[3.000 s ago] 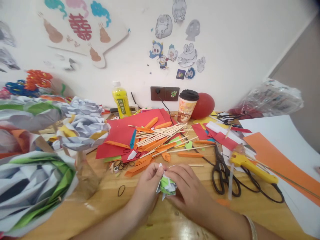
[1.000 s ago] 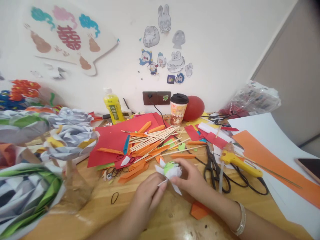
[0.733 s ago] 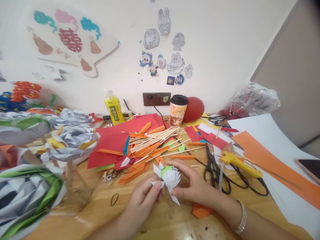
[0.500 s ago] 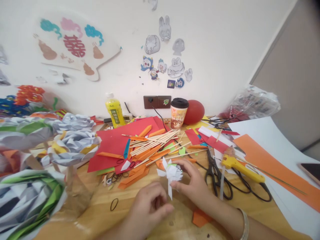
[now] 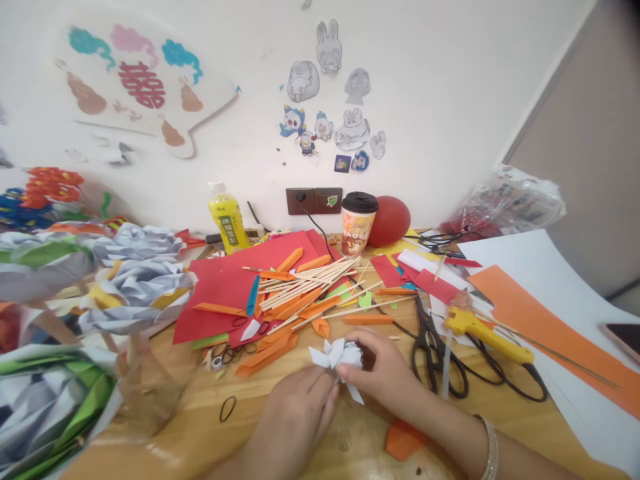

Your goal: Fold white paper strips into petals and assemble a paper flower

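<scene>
A small white folded-paper flower (image 5: pixel 337 352) with pointed petals is held low above the wooden table. My right hand (image 5: pixel 383 367) grips it from the right, thumb in front and fingers curled behind. At its lower left, my left hand (image 5: pixel 300 407) is closed against the flower, the fingertips partly hidden behind the back of the hand and the petals. An orange folded paper piece (image 5: pixel 403 439) lies under my right forearm. Beyond the flower lie orange folded strips (image 5: pixel 267 357) and a pile of thin wooden sticks (image 5: pixel 310 283).
Black scissors (image 5: pixel 431 343) and a yellow glue gun (image 5: pixel 487 337) with its cord lie right of my right hand. A lidded paper cup (image 5: pixel 358 223), a yellow bottle (image 5: pixel 228 220) and a red balloon (image 5: pixel 390 221) stand at the back. Large paper flowers (image 5: pixel 45 407) crowd the left.
My left hand has moved up and right to the white paper flower and closed there. The flower has turned and tilted in my right hand, its stars of petals now facing me more.
</scene>
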### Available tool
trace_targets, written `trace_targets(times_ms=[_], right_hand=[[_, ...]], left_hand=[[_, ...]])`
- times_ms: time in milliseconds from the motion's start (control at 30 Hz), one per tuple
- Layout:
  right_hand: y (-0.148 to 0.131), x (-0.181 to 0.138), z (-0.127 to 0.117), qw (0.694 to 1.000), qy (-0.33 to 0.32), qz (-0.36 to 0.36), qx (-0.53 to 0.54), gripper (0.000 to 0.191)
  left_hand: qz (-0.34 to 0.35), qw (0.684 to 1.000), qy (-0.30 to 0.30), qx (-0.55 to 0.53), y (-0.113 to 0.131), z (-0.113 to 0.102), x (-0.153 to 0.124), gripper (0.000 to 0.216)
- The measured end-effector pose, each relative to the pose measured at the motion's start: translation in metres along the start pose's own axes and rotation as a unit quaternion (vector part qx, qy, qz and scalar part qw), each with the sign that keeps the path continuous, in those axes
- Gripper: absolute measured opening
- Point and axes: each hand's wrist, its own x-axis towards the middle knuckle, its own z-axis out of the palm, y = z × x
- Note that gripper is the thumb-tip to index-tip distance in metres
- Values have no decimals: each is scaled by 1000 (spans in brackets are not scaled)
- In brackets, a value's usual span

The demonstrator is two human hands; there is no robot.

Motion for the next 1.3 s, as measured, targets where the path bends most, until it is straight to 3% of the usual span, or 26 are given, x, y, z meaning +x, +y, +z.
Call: trace_targets(times_ms=[133, 300, 433, 533, 633, 767, 1067, 1300], right_hand=[[0, -1, -4, 999, -25, -26, 32, 24], [0, -3, -17, 986, -100, -107, 84, 57], [1, -2, -18, 983, -97, -140, 68, 44], [2, -1, -12, 993, -26, -99, 55, 37], [0, -3, -5, 997, 29, -69, 29, 32], [-6, -8, 0, 997, 13, -75, -7, 29], [-4, -6, 1, 1000, 12, -27, 9, 16], [-2, -4, -6, 993, -59, -76, 63, 42]], left_hand=[[-7, 1000, -15, -21, 1, -4, 2, 25], [-22, 995, -32, -92, 4, -14, 5, 30], [-61, 986, -20, -152, 1, -15, 5, 37], [-60, 987, -11, -150, -1, -12, 4, 40], [-33, 997, -5, -74, 2, -9, 2, 33], [-16, 1000, 11, 22, 5, -8, 0, 17], [8, 1000, -19, 4, 3, -6, 2, 23], [19, 999, -22, 27, 5, -9, 1, 27]])
